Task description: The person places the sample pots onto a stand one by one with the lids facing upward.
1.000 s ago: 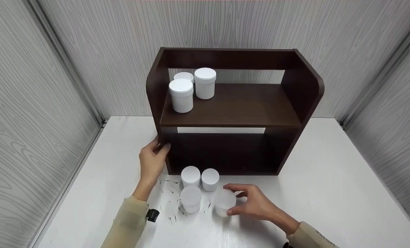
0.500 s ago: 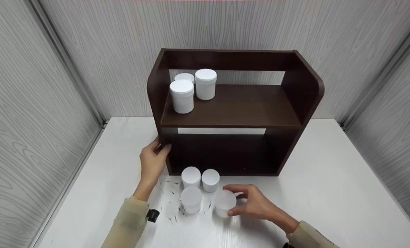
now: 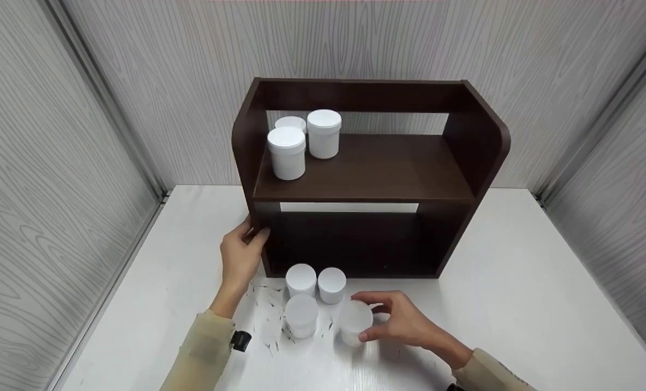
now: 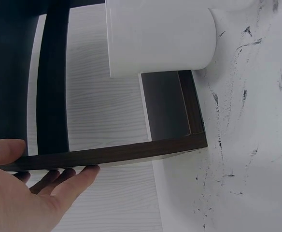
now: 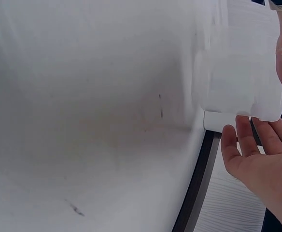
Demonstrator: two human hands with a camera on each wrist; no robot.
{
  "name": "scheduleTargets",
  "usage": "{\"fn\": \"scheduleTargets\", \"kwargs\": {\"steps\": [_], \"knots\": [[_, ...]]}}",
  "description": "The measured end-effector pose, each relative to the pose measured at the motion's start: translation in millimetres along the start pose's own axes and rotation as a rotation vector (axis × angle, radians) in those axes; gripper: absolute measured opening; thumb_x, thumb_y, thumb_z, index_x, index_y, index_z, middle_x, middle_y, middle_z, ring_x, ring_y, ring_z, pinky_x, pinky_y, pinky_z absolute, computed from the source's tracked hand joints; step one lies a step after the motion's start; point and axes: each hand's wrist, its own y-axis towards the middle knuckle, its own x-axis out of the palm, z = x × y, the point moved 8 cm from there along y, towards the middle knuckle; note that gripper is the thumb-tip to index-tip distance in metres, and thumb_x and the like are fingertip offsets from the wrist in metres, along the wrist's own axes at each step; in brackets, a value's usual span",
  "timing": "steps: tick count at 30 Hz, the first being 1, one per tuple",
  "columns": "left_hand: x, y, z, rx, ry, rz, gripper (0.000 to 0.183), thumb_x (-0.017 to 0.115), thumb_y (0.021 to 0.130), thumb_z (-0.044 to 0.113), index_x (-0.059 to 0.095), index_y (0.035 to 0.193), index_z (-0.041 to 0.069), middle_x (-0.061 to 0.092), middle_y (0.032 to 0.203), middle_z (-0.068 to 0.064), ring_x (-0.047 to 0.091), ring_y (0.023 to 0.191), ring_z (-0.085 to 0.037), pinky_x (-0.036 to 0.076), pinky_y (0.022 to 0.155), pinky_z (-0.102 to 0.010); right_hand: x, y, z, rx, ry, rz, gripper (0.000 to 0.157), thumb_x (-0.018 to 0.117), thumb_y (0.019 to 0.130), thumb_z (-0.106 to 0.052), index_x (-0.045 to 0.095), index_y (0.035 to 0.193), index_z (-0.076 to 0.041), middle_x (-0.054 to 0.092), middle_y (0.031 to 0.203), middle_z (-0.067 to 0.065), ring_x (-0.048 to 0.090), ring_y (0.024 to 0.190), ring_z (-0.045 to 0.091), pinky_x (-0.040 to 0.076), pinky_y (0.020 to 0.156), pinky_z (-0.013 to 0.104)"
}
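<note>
At the left side of a dark brown two-level shelf (image 3: 388,168), my left hand (image 3: 239,258) grips the side panel (image 4: 107,153), thumb on the inner face and fingers on the outer one. On the white table my right hand (image 3: 401,320) holds a translucent lidded jar (image 3: 355,324) from its right side, between thumb and fingers. The right wrist view has this jar (image 5: 237,82) beside the fingers. To its left stands another translucent jar (image 3: 301,316). Behind are a white jar (image 3: 301,280) and a smaller white jar (image 3: 331,284), close to the shelf's front edge.
On the upper level's left end are a front white jar (image 3: 287,155), a taller-looking white jar (image 3: 324,134) and a partly hidden white jar (image 3: 290,123). Dark scuffs mark the table (image 3: 507,293). Grey wood-patterned panels (image 3: 192,65) enclose the back and sides.
</note>
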Motion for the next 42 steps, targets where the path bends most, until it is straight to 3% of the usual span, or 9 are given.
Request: {"fn": "scheduleTargets", "kwargs": {"steps": [11, 24, 42], "knots": [[-0.1, 0.0, -0.1, -0.013, -0.012, 0.001, 0.048, 0.068, 0.101, 0.008, 0.057, 0.146, -0.006, 0.064, 0.139, -0.024, 0.068, 0.122, -0.036, 0.058, 0.097, -0.036, -14.4, -1, -29, 0.033, -0.044, 0.036, 0.071, 0.097, 0.075, -0.016, 0.068, 0.138, 0.000, 0.069, 0.137, 0.009, 0.059, 0.132, 0.030, 0.052, 0.107, 0.038], [0.1, 0.5, -1.1, -0.001, -0.031, -0.004, 0.045, 0.068, 0.101, 0.008, 0.059, 0.143, -0.007, 0.063, 0.140, -0.025, 0.067, 0.123, -0.038, 0.057, 0.098, -0.038, -42.7, 3, -72, 0.025, -0.076, 0.116, 0.067, 0.098, 0.075, -0.016, 0.071, 0.135, -0.005, 0.072, 0.132, 0.006, 0.069, 0.116, 0.031, 0.055, 0.102, 0.034], [-1.3, 0.9, 0.7, -0.012, 0.014, 0.016, 0.047, 0.070, 0.100, 0.010, 0.059, 0.142, -0.008, 0.067, 0.134, -0.025, 0.070, 0.118, -0.036, 0.059, 0.096, -0.041, -82.5, 20, -138, 0.033, 0.019, 0.245, 0.064, 0.096, 0.074, -0.005, 0.071, 0.133, -0.002, 0.075, 0.122, 0.011, 0.072, 0.108, 0.029, 0.059, 0.092, 0.034]]}}
